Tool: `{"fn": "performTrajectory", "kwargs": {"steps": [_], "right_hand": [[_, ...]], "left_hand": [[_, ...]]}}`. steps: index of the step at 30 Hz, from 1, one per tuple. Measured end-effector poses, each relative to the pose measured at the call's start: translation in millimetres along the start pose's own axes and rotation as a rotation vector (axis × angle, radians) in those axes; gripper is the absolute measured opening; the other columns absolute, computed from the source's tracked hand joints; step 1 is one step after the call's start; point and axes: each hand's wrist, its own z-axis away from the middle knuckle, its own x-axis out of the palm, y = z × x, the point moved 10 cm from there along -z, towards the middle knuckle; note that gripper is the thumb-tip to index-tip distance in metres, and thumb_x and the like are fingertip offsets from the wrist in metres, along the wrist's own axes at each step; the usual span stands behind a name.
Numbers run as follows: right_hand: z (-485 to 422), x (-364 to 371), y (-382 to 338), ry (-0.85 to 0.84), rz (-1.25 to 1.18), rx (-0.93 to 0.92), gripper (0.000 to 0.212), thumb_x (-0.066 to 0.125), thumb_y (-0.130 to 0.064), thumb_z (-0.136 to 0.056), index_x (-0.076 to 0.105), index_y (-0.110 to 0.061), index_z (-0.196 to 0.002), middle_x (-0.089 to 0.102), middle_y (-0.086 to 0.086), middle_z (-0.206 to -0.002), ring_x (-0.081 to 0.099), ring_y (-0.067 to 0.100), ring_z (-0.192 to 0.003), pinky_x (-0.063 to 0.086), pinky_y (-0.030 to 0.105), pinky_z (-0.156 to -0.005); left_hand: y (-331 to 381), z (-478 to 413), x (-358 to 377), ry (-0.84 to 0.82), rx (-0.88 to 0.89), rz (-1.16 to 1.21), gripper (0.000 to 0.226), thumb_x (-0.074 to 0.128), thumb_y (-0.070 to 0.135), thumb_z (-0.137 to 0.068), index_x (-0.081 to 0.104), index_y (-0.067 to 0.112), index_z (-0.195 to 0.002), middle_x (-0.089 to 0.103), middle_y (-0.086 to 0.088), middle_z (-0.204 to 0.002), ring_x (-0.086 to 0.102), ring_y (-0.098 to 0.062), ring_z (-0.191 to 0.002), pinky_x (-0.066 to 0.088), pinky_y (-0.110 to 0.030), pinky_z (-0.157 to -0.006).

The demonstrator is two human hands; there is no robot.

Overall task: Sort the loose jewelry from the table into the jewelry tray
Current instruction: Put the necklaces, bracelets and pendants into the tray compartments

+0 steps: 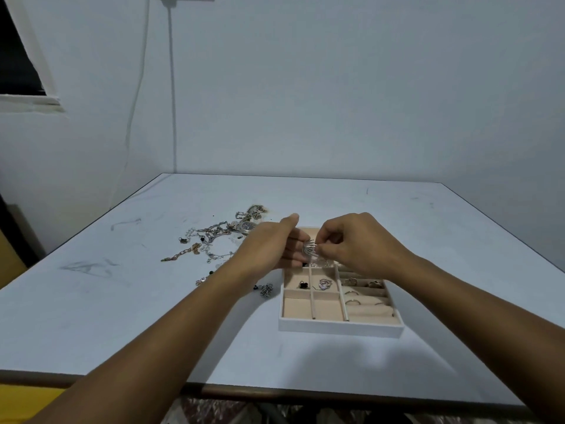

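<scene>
A white jewelry tray (339, 328) with beige compartments lies on the table in front of me; it holds a black clover piece (303, 284), a silver piece (325, 283) and several rings (351, 292). Both hands meet above the tray's far end. My left hand (272, 246) and my right hand (354, 241) pinch a silver ribbed piece of jewelry (310, 248) between their fingertips. A pile of loose jewelry (214, 237), chains and a watch (247, 226), lies on the table left of the tray. A small silver cluster (266, 290) sits by the tray's left wall.
The pale table (122, 316) reaches a wall behind; its front edge is near me. Two cables hang down the wall at the left, beside a dark window. Yellow furniture shows at the far left.
</scene>
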Motion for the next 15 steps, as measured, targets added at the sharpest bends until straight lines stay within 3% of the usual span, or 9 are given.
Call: {"fn": "performTrajectory", "kwargs": {"steps": [5,11,15], "right_hand": [[12.5,-1.6,12.2,-0.018,0.001,0.031,0.004,0.07,-0.021,-0.081,0.072,-0.024,-0.079,0.07,-0.007,-0.072,0.065,0.01,-0.069,0.053,0.03,-0.068],[21.6,3.4,20.0,-0.037,0.027,0.032,0.008,0.068,-0.02,-0.08,0.071,-0.027,-0.078,0.069,-0.007,-0.072,0.064,0.007,-0.07,0.053,0.028,-0.069],[23.7,2.3,24.5,-0.03,0.011,0.048,0.008,0.069,-0.021,-0.081,0.07,-0.028,-0.078,0.069,-0.008,-0.072,0.063,0.006,-0.069,0.048,0.019,-0.063]], "left_hand": [[6.5,5.0,14.9,-0.036,0.04,-0.124,0.051,0.045,0.04,-0.099,0.068,-0.005,-0.095,0.067,-0.017,-0.08,0.063,-0.024,-0.068,0.055,-0.03,-0.062],[6.9,9.2,19.4,-0.076,0.035,-0.197,0.051,0.043,0.041,-0.099,0.067,-0.004,-0.095,0.073,-0.017,-0.089,0.063,-0.022,-0.067,0.055,-0.031,-0.064],[7.7,13.0,17.4,-0.083,0.068,-0.211,0.047,0.043,0.036,-0.1,0.066,-0.005,-0.096,0.072,-0.02,-0.094,0.061,-0.021,-0.068,0.051,-0.02,-0.053]]}}
